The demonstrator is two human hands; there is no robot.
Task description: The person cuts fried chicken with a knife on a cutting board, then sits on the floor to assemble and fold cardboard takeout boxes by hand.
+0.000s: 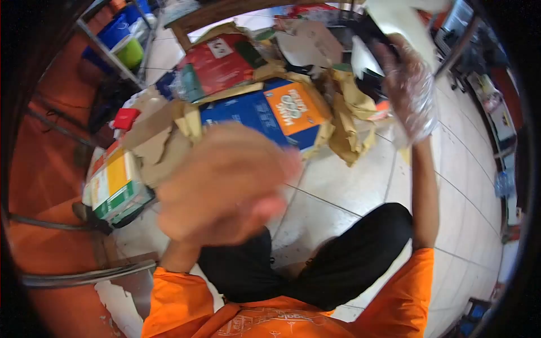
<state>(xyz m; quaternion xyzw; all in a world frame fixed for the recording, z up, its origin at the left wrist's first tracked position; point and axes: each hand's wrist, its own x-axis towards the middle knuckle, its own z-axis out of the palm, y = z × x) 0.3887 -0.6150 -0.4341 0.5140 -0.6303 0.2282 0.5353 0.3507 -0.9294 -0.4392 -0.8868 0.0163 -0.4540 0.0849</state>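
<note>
Blurred by motion, my left hand (225, 183) is bare and close to the camera, in front of the cardboard pile. Its fingers look curled, but the smear hides whether anything is in them. Clear, crinkled plastic covers my right hand (410, 93), raised at the upper right. Its fingers are bent around a black and white piece of packaging (369, 62). A pale sheet (400, 22) is just above that hand; whether they touch, I cannot tell. Beyond my left hand lies a blue box with an orange panel (296, 107).
On the tiled floor (338, 183), torn brown paper (349, 132), a flattened red box (217, 65) and a green, white and yellow carton (119, 183) form a heap. Metal shelf legs (107, 50) stand at left. A wooden bench (225, 14) is behind. My black-trousered legs are folded in front.
</note>
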